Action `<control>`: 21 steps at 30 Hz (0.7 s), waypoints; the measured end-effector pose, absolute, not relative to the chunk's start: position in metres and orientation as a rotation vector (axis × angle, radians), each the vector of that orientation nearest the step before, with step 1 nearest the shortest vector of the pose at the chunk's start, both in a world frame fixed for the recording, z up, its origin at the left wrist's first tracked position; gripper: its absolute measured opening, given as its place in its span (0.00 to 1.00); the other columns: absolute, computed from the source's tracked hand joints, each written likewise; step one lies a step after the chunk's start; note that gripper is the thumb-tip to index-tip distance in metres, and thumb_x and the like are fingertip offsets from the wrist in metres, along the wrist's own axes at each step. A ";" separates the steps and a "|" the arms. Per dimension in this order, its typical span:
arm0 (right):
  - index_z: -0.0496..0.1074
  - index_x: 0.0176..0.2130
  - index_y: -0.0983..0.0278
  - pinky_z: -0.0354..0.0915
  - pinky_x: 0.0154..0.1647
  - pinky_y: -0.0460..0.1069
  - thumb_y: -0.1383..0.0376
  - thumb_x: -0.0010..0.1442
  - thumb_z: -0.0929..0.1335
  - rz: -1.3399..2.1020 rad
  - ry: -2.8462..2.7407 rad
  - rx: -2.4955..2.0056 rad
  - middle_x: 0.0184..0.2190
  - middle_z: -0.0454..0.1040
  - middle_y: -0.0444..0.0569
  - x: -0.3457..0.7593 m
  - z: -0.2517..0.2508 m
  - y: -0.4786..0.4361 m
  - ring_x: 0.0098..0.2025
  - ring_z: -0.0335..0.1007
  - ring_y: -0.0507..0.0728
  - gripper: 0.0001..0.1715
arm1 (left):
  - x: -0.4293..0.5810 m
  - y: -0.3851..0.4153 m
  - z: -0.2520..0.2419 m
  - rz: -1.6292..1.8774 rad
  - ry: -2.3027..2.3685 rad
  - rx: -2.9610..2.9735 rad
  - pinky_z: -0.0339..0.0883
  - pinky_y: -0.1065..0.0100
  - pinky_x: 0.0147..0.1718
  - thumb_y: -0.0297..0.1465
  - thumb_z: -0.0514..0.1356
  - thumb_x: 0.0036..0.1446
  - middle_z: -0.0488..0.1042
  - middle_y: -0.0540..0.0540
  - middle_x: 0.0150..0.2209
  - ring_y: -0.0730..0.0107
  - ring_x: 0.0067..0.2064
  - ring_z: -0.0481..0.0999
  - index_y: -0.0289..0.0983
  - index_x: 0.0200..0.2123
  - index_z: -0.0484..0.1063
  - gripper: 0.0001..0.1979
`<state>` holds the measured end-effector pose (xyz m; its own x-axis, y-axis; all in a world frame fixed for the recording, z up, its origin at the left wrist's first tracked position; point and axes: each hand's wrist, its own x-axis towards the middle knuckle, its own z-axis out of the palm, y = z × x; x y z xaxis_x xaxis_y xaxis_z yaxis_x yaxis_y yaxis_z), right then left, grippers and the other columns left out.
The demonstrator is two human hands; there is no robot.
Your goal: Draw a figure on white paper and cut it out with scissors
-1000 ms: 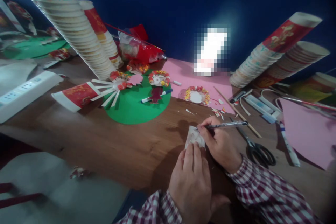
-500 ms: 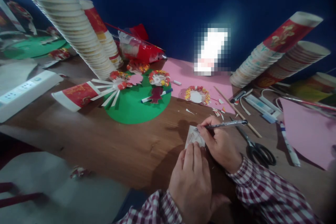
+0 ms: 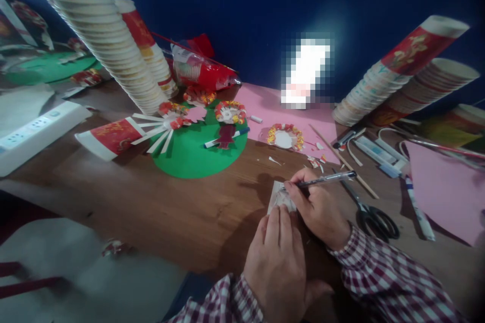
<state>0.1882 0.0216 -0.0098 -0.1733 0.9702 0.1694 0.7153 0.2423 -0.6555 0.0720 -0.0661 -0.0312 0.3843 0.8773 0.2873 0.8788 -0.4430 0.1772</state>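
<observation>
My left hand (image 3: 276, 262) lies flat, fingers stretched out, over the lower part of a small white piece of paper (image 3: 277, 193). Faint drawn lines show on the paper. In my right hand (image 3: 317, 211) a clear-barrelled pen (image 3: 335, 177) is pinched, its tip end down at the paper's upper part and its back end pointing right. My fingers partly hide the tip. Black-handled scissors (image 3: 375, 221) lie just right of my right hand. Small paper scraps (image 3: 315, 163) are scattered beyond it.
On a green disc (image 3: 178, 164) sit paper flowers and a marker (image 3: 210, 145). A cut cup (image 3: 113, 137) lies left of it. Tall paper cup stacks (image 3: 102, 35) lean at left and another stack (image 3: 405, 55) at right. A wooden stick (image 3: 350, 169) and pink paper (image 3: 447, 186) lie rightward.
The pen and my right hand have shifted only very slightly over the paper. My left hand stays in place, pressed on it.
</observation>
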 end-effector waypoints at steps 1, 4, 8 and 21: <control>0.61 0.31 0.61 0.59 0.29 0.47 0.61 0.61 0.60 0.586 -1.955 -1.538 0.23 0.66 0.43 0.188 -0.010 0.022 0.26 0.65 0.53 0.09 | 0.072 -0.066 -0.031 -0.533 -1.657 -2.612 0.55 0.54 0.52 0.57 0.44 0.50 0.61 0.32 0.55 0.49 0.57 0.58 0.25 0.54 0.61 0.43; 0.61 0.31 0.61 0.59 0.29 0.47 0.61 0.61 0.60 0.571 -1.942 -1.548 0.24 0.67 0.44 0.188 -0.009 0.021 0.27 0.65 0.54 0.09 | 0.072 -0.066 -0.030 -0.543 -1.650 -2.610 0.54 0.54 0.52 0.57 0.43 0.51 0.61 0.31 0.55 0.49 0.57 0.57 0.25 0.53 0.62 0.42; 0.61 0.31 0.61 0.59 0.29 0.47 0.61 0.62 0.60 0.590 -1.959 -1.544 0.23 0.66 0.43 0.188 -0.008 0.021 0.26 0.65 0.53 0.09 | 0.072 -0.066 -0.029 -0.551 -1.646 -2.611 0.54 0.54 0.52 0.57 0.42 0.50 0.62 0.31 0.54 0.49 0.57 0.58 0.25 0.53 0.62 0.43; 0.61 0.31 0.62 0.58 0.27 0.45 0.61 0.61 0.61 0.600 -1.958 -1.557 0.21 0.67 0.41 0.187 -0.007 0.021 0.23 0.65 0.51 0.09 | 0.071 -0.063 -0.028 -0.591 -1.642 -2.607 0.56 0.56 0.51 0.58 0.41 0.50 0.64 0.32 0.53 0.50 0.54 0.61 0.25 0.52 0.64 0.44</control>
